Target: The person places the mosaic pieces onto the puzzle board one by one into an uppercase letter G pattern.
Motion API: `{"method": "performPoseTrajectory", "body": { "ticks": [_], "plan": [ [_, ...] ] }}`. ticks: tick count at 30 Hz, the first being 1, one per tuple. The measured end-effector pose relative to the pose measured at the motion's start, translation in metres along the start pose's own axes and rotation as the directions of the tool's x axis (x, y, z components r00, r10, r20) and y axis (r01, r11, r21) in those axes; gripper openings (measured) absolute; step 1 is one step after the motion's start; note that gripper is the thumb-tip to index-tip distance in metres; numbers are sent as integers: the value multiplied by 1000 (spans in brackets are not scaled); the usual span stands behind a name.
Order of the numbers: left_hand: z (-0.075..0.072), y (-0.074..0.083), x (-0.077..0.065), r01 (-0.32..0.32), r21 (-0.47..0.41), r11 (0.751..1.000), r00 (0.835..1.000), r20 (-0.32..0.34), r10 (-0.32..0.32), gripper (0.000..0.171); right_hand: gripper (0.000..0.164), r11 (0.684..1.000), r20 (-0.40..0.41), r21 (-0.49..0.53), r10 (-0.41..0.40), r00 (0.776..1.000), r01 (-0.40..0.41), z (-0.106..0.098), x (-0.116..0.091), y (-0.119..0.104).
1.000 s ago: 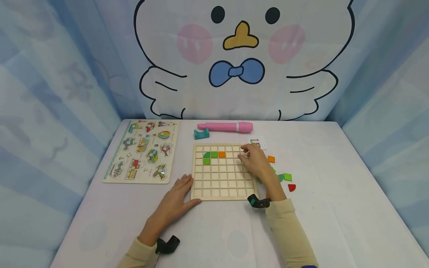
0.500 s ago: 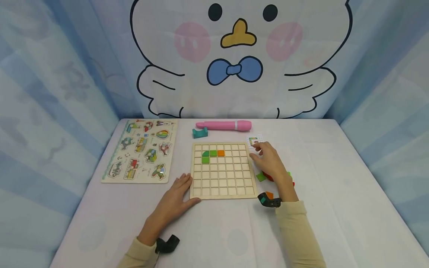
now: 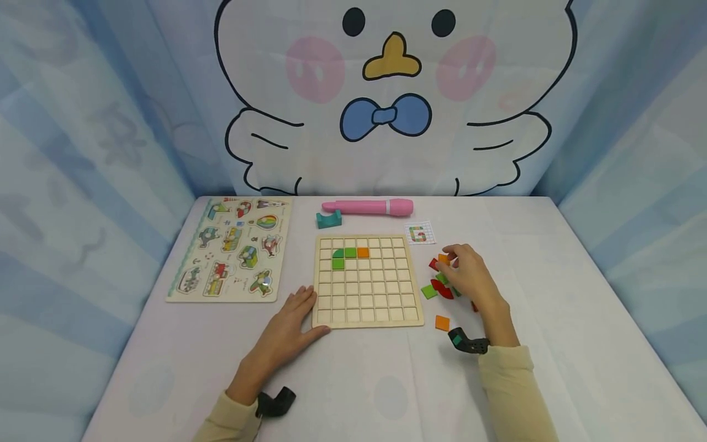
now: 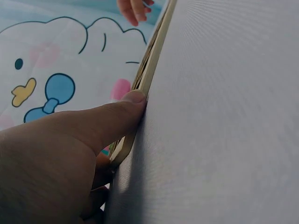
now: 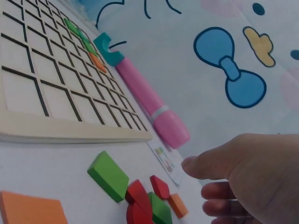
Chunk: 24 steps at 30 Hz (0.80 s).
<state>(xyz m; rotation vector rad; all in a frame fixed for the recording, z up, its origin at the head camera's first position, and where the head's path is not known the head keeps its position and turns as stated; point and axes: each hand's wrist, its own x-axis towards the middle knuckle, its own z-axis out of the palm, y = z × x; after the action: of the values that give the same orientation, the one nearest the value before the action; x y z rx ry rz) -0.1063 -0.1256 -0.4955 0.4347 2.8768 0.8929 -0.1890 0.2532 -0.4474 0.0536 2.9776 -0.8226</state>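
Orange is the colour nearest the right fingertips: the orange tile (image 3: pixel 444 258) lies right of the board (image 3: pixel 359 301), with a red tile (image 3: pixel 433 263) just beside it on the board's side. From my end the right hand (image 3: pixel 468 270) looks loosely curved, thumb apart from the fingers, nothing visible between them. The left hand (image 3: pixel 289 325) rests against the board's near left corner, fingers fairly straight, pinching nothing.

For a clean pick I would settle on one tile, bring thumb and fingertip to its opposite edges and lift straight up, so its neighbours aren't dragged along; a light left-hand touch should steady the board.

I can't tell whether a fingertip touches the orange tile. Right of the board, a green tile (image 3: pixel 442 279) and others are partly covered by the right hand. The card (image 3: pixel 420 232), by the board's far right corner, is too small to read closely
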Motion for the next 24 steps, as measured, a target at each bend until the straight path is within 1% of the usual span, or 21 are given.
{"method": "performPoseTrajectory", "body": {
  "ticks": [6,13,19,24],
  "plan": [
    [-2,1,-1,-1,-1,1000,1000,3,1,82,48,999,4,-31,8,1000,-8,-2,-9,15],
    [-3,1,-1,-8,3,1000,1000,-1,8,82,48,999,28,-49,18,999,-17,-4,-18,30],
    [-2,1,-1,-11,3,1000,1000,1,11,82,48,997,50,-79,-5,999,9,-4,-26,41],
    [-2,0,-1,-19,13,1000,1000,-9,19,82,46,997,56,-76,-19,998,23,-2,-30,46]
  ]
}}
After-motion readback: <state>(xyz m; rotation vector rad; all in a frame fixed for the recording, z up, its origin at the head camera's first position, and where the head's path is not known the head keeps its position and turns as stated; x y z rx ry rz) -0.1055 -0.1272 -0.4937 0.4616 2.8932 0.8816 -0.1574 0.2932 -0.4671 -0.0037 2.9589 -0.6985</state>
